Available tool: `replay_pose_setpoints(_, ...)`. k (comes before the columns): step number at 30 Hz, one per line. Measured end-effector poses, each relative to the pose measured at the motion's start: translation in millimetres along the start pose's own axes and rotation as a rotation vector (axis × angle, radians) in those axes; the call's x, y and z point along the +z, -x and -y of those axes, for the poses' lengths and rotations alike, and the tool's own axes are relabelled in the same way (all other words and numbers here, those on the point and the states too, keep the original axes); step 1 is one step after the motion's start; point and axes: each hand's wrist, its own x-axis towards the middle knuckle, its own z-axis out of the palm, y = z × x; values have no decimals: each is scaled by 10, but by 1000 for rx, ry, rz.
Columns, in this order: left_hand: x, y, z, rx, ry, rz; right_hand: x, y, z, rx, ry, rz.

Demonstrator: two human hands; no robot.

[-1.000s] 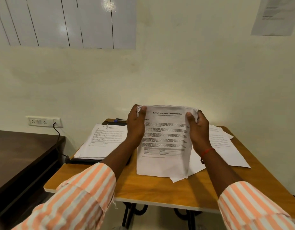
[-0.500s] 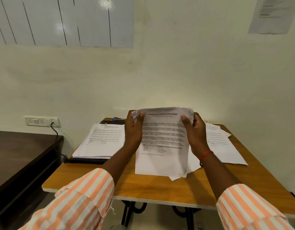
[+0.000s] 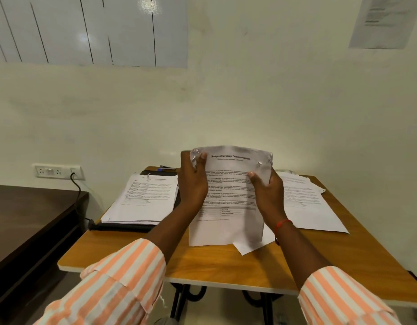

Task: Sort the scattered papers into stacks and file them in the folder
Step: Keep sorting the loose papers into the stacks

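Both hands busy on one sheaf of papers [image 3: 228, 200], held upright over the middle of the tabletop [image 3: 202, 266]; left hand [image 3: 193, 186] grips the sheaf's left edge near the top, thumb on the front at the crumpled corner; right hand [image 3: 267, 195] grips the right edge a little lower, thumb also on the front, fingers hidden behind; top sheet headed "Sample Internship Documentation", text blocks above a small table; sheaf's lower edge is at or just above the tabletop, cannot tell if it touches. Red thread [image 3: 281, 225] on the right wrist; orange-and-white striped sleeves [image 3: 123, 277] on both arms.

Left part of the tabletop: neat stack [image 3: 146, 200] of printed pages lying on a black folder [image 3: 123, 227], folder's near edge showing under the stack; right part: loose sheets [image 3: 306, 207] fanned and overlapping, one corner poking out toward the near edge below the sheaf; far edge: pen [image 3: 166, 168] with a blue end.

Off the tabletop's left side: dark desk [image 3: 27, 219]; wall socket [image 3: 57, 171] above it, black cable [image 3: 77, 186] plugged in. Wall behind the tabletop: whiteboard [image 3: 85, 29] upper left; paper notice [image 3: 383, 19] upper right, text too blurred to read.
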Motion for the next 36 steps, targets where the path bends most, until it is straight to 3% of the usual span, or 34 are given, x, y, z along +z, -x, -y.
replay_pose_setpoints(7, -78, 362, 595, -126, 82, 185, -69, 276, -397, 154, -60, 114)
replay_pose_setpoints(11, -118, 644, 983, -281, 193, 259, -189, 342, -652, 253, -10, 215)
replay_pose_setpoints(18, -154, 912, 1177, -339, 173, 284, -493, 475, -1090, 490, 63, 517)
replay_pose_setpoints(23, -152, 900, 1200, -400, 236, 297, -498, 523, -1078, 520, 9, 500)
replay_pose_setpoints(27, -145, 905, 1207, -405, 261, 302, -467, 580, -1072, 497, 106, 397)
replay_pose_setpoints(36, -184, 919, 1222, -484, 115, 379, -453, 660, -1086, 395, 200, 295)
